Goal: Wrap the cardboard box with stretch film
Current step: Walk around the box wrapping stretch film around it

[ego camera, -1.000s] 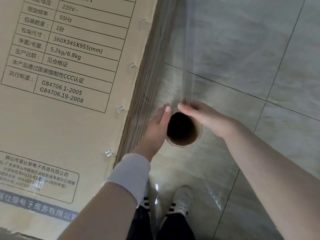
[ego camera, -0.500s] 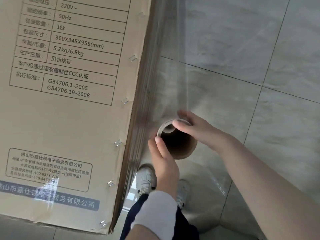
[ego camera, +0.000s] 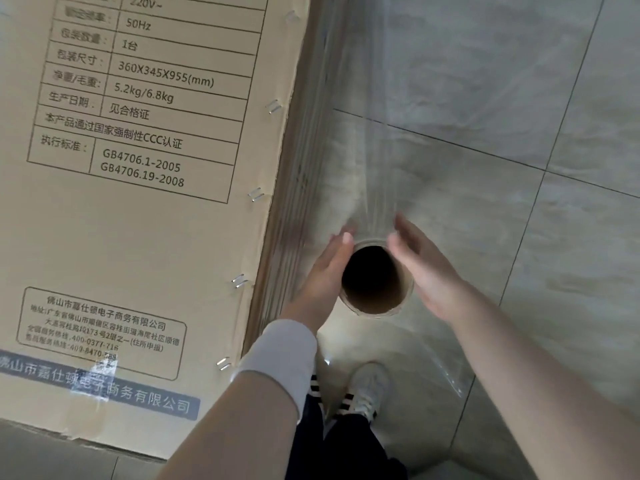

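Cardboard box (ego camera: 138, 237), printed with a specification table, stands just left of your left hand (ego camera: 325, 268) in your head camera's view. Stretch film roll (ego camera: 377, 304) is upright between your two hands, its hollow core facing you. Your left hand lies flat against the roll's left side, fingers straight. Your right hand (ego camera: 427, 271), blurred, is flat at its right side. Clear film (ego camera: 349, 150) runs from beyond your fingertips to the box's edge. Your shoes (ego camera: 367, 389) show below your wrists.
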A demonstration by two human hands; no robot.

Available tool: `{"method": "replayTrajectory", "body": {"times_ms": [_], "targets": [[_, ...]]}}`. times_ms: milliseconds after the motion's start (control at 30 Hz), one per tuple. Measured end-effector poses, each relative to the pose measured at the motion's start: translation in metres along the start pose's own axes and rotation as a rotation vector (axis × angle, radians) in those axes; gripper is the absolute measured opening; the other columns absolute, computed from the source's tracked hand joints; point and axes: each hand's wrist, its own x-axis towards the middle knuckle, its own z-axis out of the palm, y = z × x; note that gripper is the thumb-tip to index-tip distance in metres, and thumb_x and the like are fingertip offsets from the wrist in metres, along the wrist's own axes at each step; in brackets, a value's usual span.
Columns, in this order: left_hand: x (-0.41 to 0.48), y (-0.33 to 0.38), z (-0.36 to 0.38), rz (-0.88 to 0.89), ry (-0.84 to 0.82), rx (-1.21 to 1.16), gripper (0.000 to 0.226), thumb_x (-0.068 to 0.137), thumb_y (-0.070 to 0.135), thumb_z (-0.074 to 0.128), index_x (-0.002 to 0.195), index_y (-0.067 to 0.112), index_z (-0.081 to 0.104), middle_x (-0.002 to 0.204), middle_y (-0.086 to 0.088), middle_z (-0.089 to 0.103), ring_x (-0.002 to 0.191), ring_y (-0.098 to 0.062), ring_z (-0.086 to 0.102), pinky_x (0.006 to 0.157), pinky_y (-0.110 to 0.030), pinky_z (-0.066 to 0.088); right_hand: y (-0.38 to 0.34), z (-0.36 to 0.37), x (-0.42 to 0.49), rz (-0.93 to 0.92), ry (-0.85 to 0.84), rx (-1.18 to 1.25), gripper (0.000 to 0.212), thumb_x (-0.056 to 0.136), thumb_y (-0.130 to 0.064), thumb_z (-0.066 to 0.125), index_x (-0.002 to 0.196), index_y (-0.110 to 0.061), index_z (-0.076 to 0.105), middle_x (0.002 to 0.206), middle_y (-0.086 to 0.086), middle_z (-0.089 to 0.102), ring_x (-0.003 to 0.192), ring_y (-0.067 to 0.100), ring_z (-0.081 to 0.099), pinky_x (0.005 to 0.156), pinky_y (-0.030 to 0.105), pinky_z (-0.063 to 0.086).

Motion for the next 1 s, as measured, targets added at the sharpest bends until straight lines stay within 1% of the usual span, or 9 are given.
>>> {"method": "replayTrajectory", "body": {"times_ms": [133, 200, 267, 367, 567, 633, 767, 867, 1000], "targets": [[0.002, -0.002, 0.004, -0.007, 0.030, -0.063, 0.036, 0.096, 0.046, 0.039, 0.122, 0.030, 0.058, 0.116, 0.023, 0.056, 0.109, 0.012, 0.048, 0.088, -0.004, 0.036, 0.035, 0.020, -0.030, 0.075, 0.052, 0.179, 0.102, 0.059, -0.090, 0.042, 0.144, -0.033, 0.033, 0.149, -0.011, 0.037, 0.137, 0.005, 0.033, 0.116, 0.040, 0.023], [-0.002, -0.009, 0.006, -0.002, 0.113, -0.045, 0.035, 0.090, 0.056, 0.042, 0.115, 0.038, 0.060, 0.115, 0.019, 0.059, 0.111, 0.001, 0.052, 0.093, -0.017, 0.040, 0.034, 0.023, -0.034, 0.058, 0.118, 0.092, 0.086, 0.078, -0.076, 0.038, 0.146, -0.024, 0.031, 0.149, -0.009, 0.037, 0.136, 0.003, 0.032, 0.114, 0.025, 0.022], [-0.015, -0.019, 0.012, -0.008, 0.236, -0.091, 0.035, 0.091, 0.055, 0.042, 0.115, 0.036, 0.059, 0.116, 0.016, 0.058, 0.115, -0.006, 0.051, 0.099, -0.026, 0.041, 0.027, 0.020, -0.034, 0.012, 0.089, -0.037, 0.054, 0.097, -0.047, 0.034, 0.142, -0.017, 0.037, 0.135, -0.017, 0.045, 0.119, -0.007, 0.040, 0.095, 0.000, 0.024], [-0.045, -0.034, 0.030, 0.020, 0.405, -0.191, 0.047, 0.089, 0.062, 0.037, 0.120, 0.033, 0.056, 0.122, 0.011, 0.058, 0.120, -0.009, 0.049, 0.103, -0.029, 0.040, 0.025, 0.015, -0.034, 0.044, -0.029, -0.197, 0.055, 0.097, -0.038, 0.037, 0.147, -0.015, 0.027, 0.137, -0.019, 0.040, 0.123, -0.007, 0.034, 0.078, -0.012, 0.021], [-0.077, -0.053, 0.061, -0.164, 0.625, -0.374, 0.040, 0.098, 0.042, 0.019, 0.132, 0.034, 0.039, 0.126, 0.012, 0.043, 0.116, -0.002, 0.038, 0.068, 0.008, 0.031, 0.026, 0.016, -0.017, 0.076, -0.252, -0.493, 0.109, 0.080, -0.059, 0.057, 0.148, -0.021, -0.019, 0.152, -0.004, 0.032, 0.139, 0.010, 0.031, 0.112, 0.024, 0.026], [-0.077, -0.050, 0.056, -0.190, 0.597, -0.386, 0.046, 0.100, 0.038, 0.020, 0.142, 0.023, 0.032, 0.119, 0.015, 0.037, 0.113, 0.002, 0.031, 0.063, 0.010, 0.027, 0.023, 0.020, -0.013, 0.098, -0.257, -0.498, 0.110, 0.082, -0.054, 0.059, 0.145, -0.023, -0.025, 0.153, -0.004, 0.029, 0.139, 0.009, 0.031, 0.108, 0.024, 0.030], [-0.071, -0.043, 0.020, -0.164, 0.462, -0.091, 0.045, 0.098, 0.044, 0.028, 0.134, 0.019, 0.039, 0.105, 0.016, 0.045, 0.110, -0.004, 0.038, 0.087, -0.018, 0.025, 0.025, 0.024, -0.017, 0.107, -0.210, -0.417, 0.112, 0.079, -0.055, 0.060, 0.145, -0.024, -0.025, 0.154, -0.006, 0.028, 0.137, 0.005, 0.032, 0.103, 0.018, 0.028], [-0.057, -0.036, -0.005, -0.085, 0.315, 0.004, 0.043, 0.096, 0.047, 0.033, 0.132, 0.027, 0.043, 0.130, 0.010, 0.046, 0.126, -0.011, 0.040, 0.105, -0.032, 0.031, 0.025, 0.024, -0.020, 0.109, -0.193, -0.360, 0.113, 0.074, -0.062, 0.056, 0.145, -0.025, -0.024, 0.155, -0.009, 0.023, 0.139, 0.004, 0.028, 0.103, 0.016, 0.021], [-0.040, -0.033, -0.014, -0.091, 0.004, 0.099, 0.048, 0.091, 0.054, 0.033, 0.133, 0.036, 0.048, 0.145, 0.014, 0.039, 0.137, -0.004, 0.026, 0.114, -0.030, 0.018, 0.048, 0.027, -0.048, 0.137, -0.038, -0.113, 0.104, 0.068, -0.071, 0.041, 0.151, -0.027, -0.006, 0.157, -0.014, 0.009, 0.143, 0.006, 0.014, 0.106, 0.021, 0.013]]}}
